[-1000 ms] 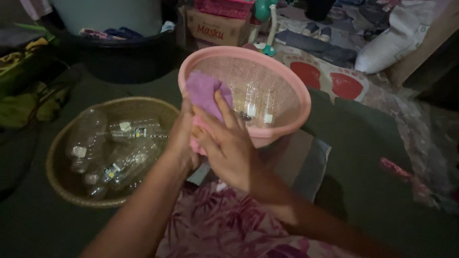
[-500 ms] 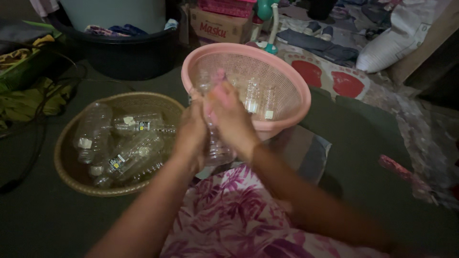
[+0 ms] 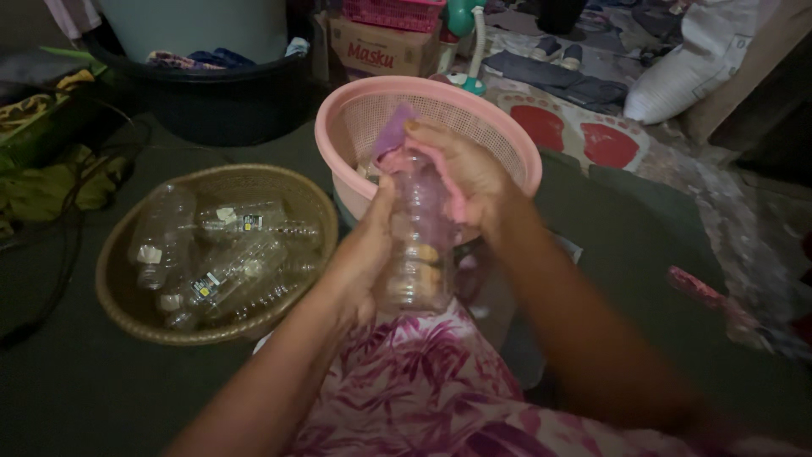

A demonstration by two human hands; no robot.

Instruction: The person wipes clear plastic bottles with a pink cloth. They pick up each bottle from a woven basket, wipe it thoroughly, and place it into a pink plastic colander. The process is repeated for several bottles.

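Observation:
My left hand [image 3: 365, 258] grips a clear plastic bottle [image 3: 416, 241] upright above my lap, fingers wrapped around its lower half. My right hand [image 3: 467, 173] presses a purple cloth [image 3: 396, 134] against the bottle's upper part. Both hands are in front of a pink mesh basket [image 3: 507, 127]; what lies inside it is mostly hidden by my hands.
A woven tan basket [image 3: 127, 300] at the left holds several clear plastic bottles [image 3: 224, 267]. Behind stand a black tub [image 3: 211, 97], a cardboard box [image 3: 376, 51] and a white sack [image 3: 685, 80]. A patterned mat [image 3: 592, 135] lies at the right. My flowered clothing [image 3: 406, 389] fills the bottom.
The hands drew back from the pink basket toward my lap, lifting out a clear bottle. The left hand now holds the bottle while the right keeps the purple cloth against its top.

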